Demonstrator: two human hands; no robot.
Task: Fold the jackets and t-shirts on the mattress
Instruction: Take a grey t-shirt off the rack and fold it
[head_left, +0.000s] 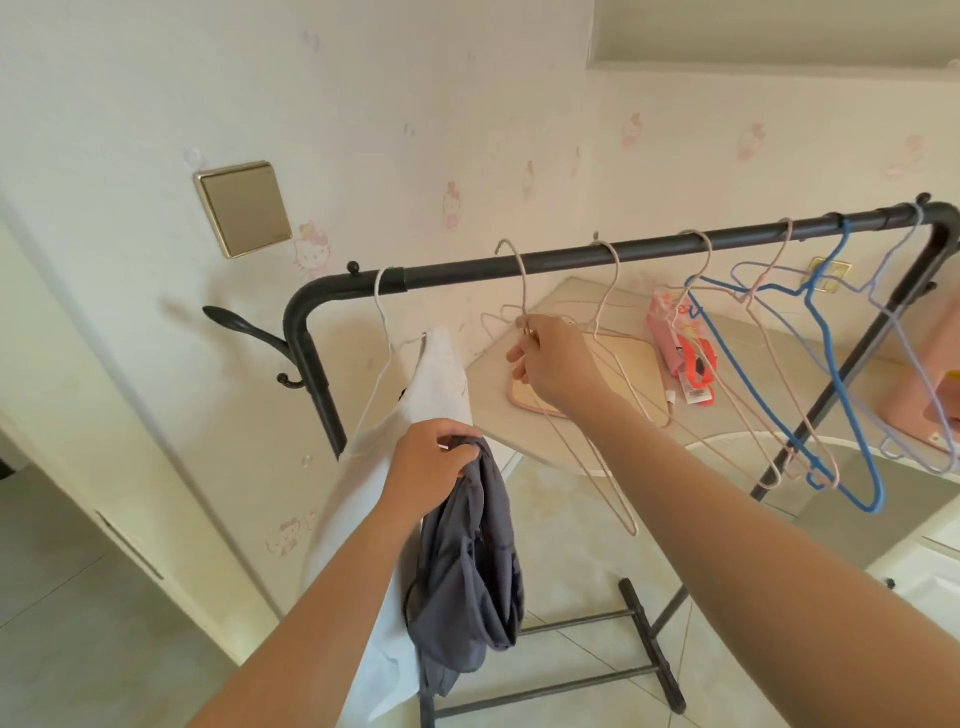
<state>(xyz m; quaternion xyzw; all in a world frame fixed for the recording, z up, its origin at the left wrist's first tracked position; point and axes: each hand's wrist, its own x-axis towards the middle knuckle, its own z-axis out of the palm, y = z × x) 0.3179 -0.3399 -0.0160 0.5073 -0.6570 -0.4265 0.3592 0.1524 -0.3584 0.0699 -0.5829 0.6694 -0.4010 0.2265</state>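
Currently left hand fingers curled tight round bunched grey garment, dangling lower centre. Right hand fingertips pinch neck of pink wire hanger, hook up at black rail, centre. White t-shirt hangs just left, touching grey garment.

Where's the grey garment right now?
Head view, lower centre: the grey garment hangs bunched in the left hand, just in front of the white garment at the left end of the rack.
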